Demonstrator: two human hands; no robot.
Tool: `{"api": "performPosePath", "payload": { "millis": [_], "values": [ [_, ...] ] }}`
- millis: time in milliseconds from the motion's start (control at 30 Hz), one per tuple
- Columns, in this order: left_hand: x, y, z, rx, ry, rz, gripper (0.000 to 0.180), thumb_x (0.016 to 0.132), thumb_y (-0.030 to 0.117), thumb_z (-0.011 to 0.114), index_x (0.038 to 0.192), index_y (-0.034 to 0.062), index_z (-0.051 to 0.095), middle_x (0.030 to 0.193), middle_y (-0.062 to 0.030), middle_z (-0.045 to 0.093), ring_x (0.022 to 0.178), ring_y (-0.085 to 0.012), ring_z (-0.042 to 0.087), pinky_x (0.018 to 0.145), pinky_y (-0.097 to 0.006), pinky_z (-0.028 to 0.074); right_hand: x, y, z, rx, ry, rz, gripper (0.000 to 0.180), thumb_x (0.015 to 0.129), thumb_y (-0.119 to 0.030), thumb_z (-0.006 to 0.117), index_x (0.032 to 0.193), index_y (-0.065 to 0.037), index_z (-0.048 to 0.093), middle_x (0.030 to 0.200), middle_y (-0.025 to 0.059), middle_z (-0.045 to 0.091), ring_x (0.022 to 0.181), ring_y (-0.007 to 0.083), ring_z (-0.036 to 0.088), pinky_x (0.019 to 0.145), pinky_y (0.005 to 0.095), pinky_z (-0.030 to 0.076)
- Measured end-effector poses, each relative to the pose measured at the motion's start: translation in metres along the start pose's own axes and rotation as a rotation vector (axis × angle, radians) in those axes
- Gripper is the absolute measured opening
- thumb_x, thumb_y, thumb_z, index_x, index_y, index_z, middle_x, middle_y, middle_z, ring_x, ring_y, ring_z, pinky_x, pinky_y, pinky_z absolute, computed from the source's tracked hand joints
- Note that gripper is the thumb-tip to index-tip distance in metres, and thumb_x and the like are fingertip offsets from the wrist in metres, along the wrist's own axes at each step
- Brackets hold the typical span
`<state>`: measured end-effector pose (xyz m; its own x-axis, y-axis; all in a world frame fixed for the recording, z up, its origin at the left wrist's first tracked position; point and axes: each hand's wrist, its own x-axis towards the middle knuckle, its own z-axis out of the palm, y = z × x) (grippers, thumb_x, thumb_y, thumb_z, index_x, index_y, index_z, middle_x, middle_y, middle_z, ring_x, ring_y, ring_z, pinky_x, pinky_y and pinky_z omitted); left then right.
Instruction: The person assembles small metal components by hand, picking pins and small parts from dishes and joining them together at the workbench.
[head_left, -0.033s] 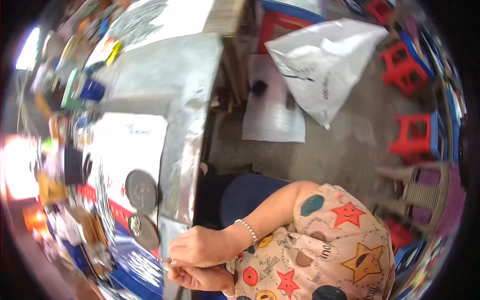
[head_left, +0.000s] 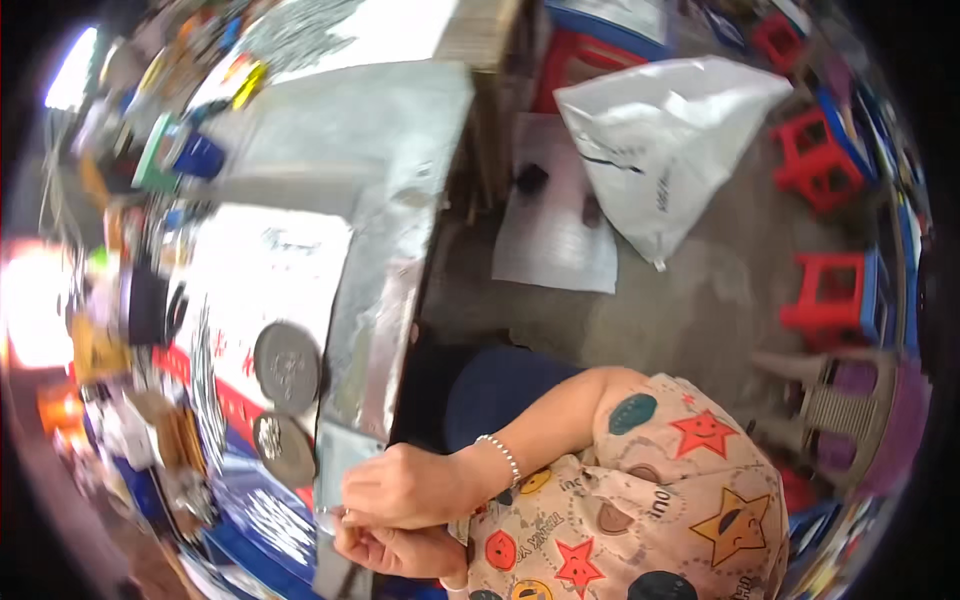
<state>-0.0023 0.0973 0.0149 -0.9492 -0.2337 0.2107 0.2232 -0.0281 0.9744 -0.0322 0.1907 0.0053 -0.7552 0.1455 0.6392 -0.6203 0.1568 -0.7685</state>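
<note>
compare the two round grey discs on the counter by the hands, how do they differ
The upper disc looks larger and plain dark grey; the lower disc looks smaller and more mottled. The upper disc lies farther from the hands; the lower disc lies nearer the upper hand. Both are round, flat and grey.

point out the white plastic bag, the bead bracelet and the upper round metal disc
white plastic bag (head_left: 665, 150): head view, middle of its crumpled side
bead bracelet (head_left: 502, 457): head view, beads across the wrist
upper round metal disc (head_left: 287, 366): head view, centre of its face
</note>
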Motion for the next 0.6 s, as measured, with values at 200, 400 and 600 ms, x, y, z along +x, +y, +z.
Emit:
{"api": "performPosePath", "payload": {
  "millis": [200,400,600],
  "values": [
    [0.002,-0.02,-0.018,-0.006,-0.159,0.07,0.022,0.091,-0.003,0.051,0.108,0.0082,0.044,0.104,-0.0059,0.044,0.085,-0.0115,0.046,0.08,-0.025,0.038,0.007,0.01,-0.003,-0.125,-0.083,-0.136,0.022,0.082,-0.011,0.064,0.069,-0.002,0.048,0.067,0.0084,0.048,0.054,0.0247,0.053,0.046,0.0329,0.045],
    [0.004,-0.017,-0.036,-0.071,-0.191,0.112,0.022,0.089,-0.003,0.053,0.109,0.0053,0.047,0.101,-0.0063,0.047,0.089,-0.0121,0.047,0.079,-0.024,0.039,0.007,0.01,0.012,-0.124,-0.278,-0.063,0.022,0.08,-0.014,0.068,0.07,-0.001,0.052,0.07,0.0111,0.056,0.058,0.0255,0.058,0.045,0.0307,0.044],
    [0.005,-0.016,-0.034,-0.198,-0.213,0.017,0.025,0.088,-0.01,0.05,0.11,0.0012,0.055,0.103,-0.0097,0.048,0.08,-0.0119,0.046,0.065,-0.02,0.039,0.014,0.01,0.015,-0.307,-0.199,-0.159,0.015,0.08,-0.01,0.065,0.074,-0.001,0.055,0.067,0.009,0.055,0.052,0.025,0.055,0.046,0.0323,0.043]
  ]
}}
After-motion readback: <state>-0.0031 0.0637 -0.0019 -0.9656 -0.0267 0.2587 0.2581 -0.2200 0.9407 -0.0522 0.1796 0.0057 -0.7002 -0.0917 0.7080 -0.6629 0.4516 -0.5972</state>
